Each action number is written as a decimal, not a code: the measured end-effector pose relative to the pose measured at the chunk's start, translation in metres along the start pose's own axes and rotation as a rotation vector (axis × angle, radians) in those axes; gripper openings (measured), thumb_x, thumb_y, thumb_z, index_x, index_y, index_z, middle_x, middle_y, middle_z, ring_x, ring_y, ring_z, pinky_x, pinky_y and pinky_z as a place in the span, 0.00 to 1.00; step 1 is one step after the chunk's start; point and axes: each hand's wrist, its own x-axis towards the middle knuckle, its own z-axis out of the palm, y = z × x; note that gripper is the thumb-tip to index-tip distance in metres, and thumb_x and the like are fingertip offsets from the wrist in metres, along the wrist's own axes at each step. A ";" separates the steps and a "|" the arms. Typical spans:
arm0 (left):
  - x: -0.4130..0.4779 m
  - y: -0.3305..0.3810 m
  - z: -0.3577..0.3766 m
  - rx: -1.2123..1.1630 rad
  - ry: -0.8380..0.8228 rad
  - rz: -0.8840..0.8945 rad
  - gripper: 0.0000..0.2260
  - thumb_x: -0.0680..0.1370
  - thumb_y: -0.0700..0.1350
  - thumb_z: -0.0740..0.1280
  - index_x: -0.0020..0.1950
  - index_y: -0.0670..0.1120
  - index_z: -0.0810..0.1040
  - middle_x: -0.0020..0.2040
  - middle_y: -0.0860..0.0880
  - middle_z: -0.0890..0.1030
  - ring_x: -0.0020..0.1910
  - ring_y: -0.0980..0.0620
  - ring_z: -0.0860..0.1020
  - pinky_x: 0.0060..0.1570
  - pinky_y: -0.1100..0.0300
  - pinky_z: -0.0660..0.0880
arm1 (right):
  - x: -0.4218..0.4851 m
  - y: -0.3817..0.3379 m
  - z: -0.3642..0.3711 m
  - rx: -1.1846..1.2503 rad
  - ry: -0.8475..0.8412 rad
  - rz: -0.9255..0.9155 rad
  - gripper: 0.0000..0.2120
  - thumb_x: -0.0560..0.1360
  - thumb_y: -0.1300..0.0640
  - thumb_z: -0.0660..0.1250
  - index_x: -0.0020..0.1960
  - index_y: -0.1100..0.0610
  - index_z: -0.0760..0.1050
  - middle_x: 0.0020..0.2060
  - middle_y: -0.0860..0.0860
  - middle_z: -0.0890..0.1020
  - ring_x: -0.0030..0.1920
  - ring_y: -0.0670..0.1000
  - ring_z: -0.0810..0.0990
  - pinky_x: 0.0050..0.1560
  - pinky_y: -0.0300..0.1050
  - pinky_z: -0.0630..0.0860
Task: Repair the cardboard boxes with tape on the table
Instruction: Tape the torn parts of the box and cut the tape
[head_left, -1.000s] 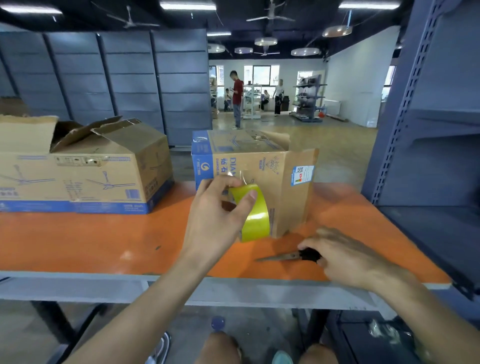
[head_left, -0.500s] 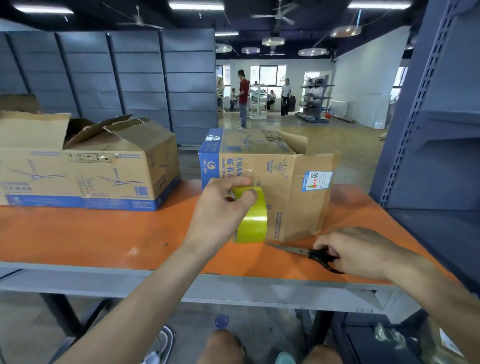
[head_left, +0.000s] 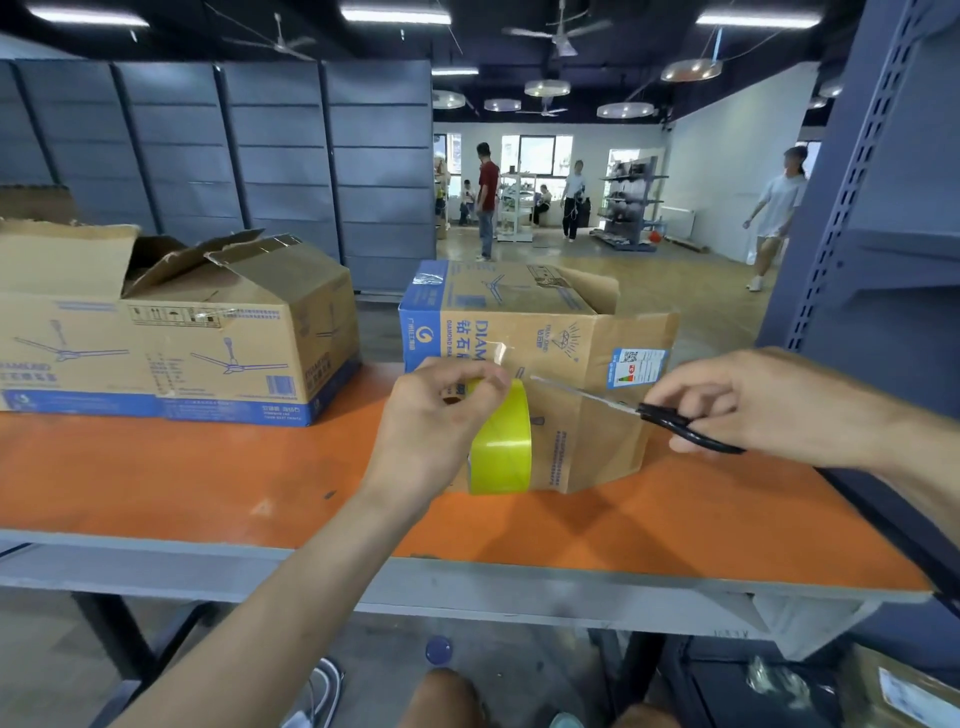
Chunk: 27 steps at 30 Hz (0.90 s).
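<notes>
Both hands were clamped on tools above the orange tabletop (head_left: 208, 478), between its front edge and the smaller box. That table carried two brown cardboard boxes: a large one printed with ceiling fans (head_left: 208, 332), flaps loose and raised, at the back left, and a smaller blue-edged one (head_left: 545, 338) toward the back right, its end flap swung open. Grey panel walls (head_left: 285, 156) stood behind, a blue-grey metal rack (head_left: 883, 208) rose at the right, and several people stood or walked in the bright room beyond. The left hand (head_left: 436, 415) curled its fingers round an upright roll of yellow-green tape (head_left: 501, 441) in front of the smaller box's near face, a clear strip rising onto the cardboard. The right hand (head_left: 753, 400) gripped black-handled scissors (head_left: 649, 413), blades pointing left toward that strip. Both forearms reached in over the front edge.
</notes>
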 end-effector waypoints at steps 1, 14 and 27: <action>0.000 0.000 -0.001 -0.006 -0.001 -0.002 0.05 0.78 0.49 0.73 0.43 0.58 0.86 0.53 0.59 0.83 0.51 0.67 0.79 0.60 0.47 0.79 | 0.003 0.000 -0.001 0.022 -0.001 -0.011 0.11 0.74 0.53 0.76 0.49 0.36 0.81 0.39 0.42 0.85 0.39 0.45 0.84 0.44 0.39 0.77; -0.002 -0.001 -0.006 -0.039 -0.038 -0.004 0.03 0.78 0.47 0.73 0.48 0.54 0.87 0.54 0.54 0.82 0.53 0.64 0.80 0.60 0.60 0.76 | 0.029 0.004 -0.011 0.129 -0.045 -0.062 0.14 0.72 0.52 0.78 0.54 0.39 0.82 0.41 0.47 0.83 0.43 0.55 0.80 0.47 0.46 0.75; 0.002 -0.004 -0.007 -0.056 -0.045 -0.023 0.03 0.78 0.47 0.73 0.48 0.52 0.87 0.55 0.54 0.83 0.54 0.63 0.80 0.58 0.66 0.74 | 0.033 0.002 -0.008 0.206 -0.015 -0.049 0.12 0.71 0.56 0.78 0.51 0.44 0.84 0.38 0.52 0.84 0.34 0.47 0.79 0.38 0.36 0.73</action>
